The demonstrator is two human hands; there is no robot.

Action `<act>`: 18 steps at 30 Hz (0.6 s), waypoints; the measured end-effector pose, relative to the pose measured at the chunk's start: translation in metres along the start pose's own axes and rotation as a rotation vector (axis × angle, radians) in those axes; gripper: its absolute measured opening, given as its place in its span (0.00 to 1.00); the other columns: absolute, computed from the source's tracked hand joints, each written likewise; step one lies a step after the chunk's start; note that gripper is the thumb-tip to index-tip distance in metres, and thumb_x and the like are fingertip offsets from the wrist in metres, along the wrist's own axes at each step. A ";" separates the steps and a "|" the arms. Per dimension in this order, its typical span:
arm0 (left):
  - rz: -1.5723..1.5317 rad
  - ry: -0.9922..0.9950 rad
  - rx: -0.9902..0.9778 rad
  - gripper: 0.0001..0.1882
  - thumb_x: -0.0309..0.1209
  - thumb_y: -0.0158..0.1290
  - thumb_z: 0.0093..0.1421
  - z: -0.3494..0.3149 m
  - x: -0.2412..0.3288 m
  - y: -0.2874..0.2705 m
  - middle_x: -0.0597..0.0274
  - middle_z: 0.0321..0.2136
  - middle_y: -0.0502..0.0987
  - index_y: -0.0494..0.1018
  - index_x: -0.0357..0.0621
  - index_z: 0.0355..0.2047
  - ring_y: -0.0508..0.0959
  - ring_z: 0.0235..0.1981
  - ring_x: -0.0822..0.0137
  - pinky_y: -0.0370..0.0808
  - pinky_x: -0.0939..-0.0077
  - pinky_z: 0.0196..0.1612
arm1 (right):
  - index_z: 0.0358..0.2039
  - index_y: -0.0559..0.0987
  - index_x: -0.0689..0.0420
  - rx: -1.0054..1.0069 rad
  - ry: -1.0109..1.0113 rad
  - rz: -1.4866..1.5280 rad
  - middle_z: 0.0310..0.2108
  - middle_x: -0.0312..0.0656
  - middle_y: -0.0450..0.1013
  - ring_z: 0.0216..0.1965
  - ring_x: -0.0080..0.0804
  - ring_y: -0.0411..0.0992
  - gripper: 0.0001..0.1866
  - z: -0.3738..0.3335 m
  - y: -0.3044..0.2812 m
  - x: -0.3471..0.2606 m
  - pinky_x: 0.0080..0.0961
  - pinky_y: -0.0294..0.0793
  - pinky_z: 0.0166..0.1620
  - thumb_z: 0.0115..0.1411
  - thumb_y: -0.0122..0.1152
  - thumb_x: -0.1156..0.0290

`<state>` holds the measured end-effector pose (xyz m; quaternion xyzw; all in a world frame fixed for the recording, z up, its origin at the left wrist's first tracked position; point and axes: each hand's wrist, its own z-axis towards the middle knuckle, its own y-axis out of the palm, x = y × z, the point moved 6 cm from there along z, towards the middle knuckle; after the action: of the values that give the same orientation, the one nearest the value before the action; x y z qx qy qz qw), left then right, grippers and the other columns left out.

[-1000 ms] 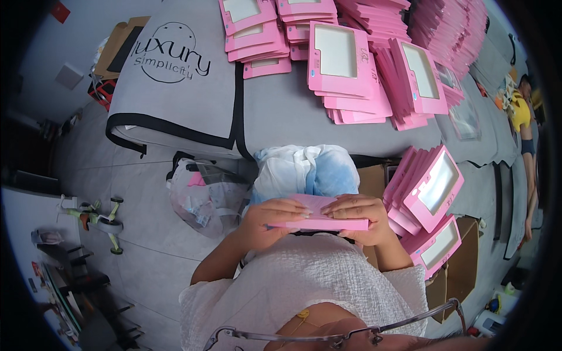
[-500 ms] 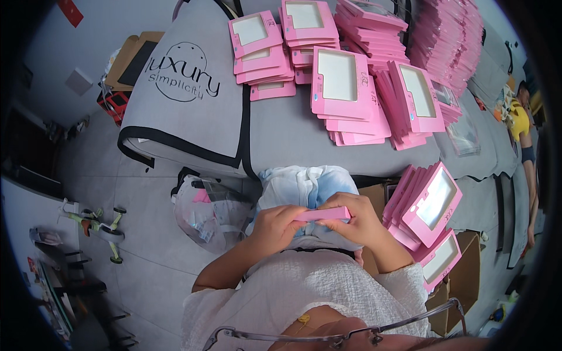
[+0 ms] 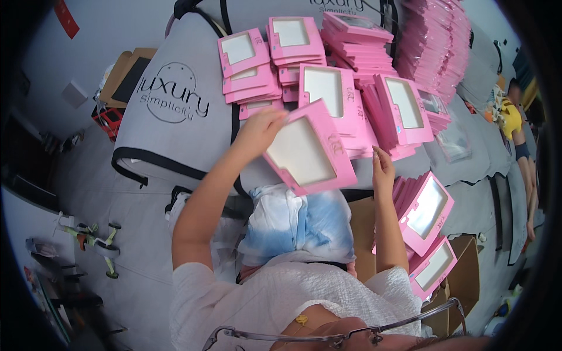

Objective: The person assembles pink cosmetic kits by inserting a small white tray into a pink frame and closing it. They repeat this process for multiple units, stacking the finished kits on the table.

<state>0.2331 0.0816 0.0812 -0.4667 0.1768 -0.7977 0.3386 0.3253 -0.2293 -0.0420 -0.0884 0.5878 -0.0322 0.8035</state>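
Nearest, in the lap, the tie-dyed blue and white cloth (image 3: 298, 225) now lies bare: the pink window box (image 3: 309, 149) that both hands pressed together there half a second ago has gone up and forward. The left hand (image 3: 260, 128) grips its far corner, tilting it over the near edge of the grey cover (image 3: 175, 117). The right hand (image 3: 381, 169) has let go, fingers loosely open beside it. Beyond, more pink boxes (image 3: 304, 64) lie stacked, so this one looks finished.

The window box (image 3: 309, 149) and the stacked boxes (image 3: 345, 64) are pink with pale panes, the counter cover (image 3: 175, 126) is grey with black lettering and black piping, the trousers (image 3: 298, 225) are tie-dyed blue and white, and the top (image 3: 281, 295) is white.
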 end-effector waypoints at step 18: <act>0.186 -0.197 0.501 0.28 0.35 0.57 0.50 0.080 -0.079 0.097 0.48 0.44 0.67 0.63 0.37 0.49 0.67 0.48 0.54 0.63 0.67 0.53 | 0.56 0.57 0.68 -0.106 -0.164 -0.610 0.53 0.59 0.58 0.55 0.54 0.57 0.41 0.088 0.059 -0.025 0.36 0.57 0.57 0.47 0.64 0.60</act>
<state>0.3652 0.0713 0.0133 -0.4255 -0.0173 -0.7330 0.5305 0.3977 -0.1584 -0.0034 -0.3045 0.4686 -0.2335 0.7957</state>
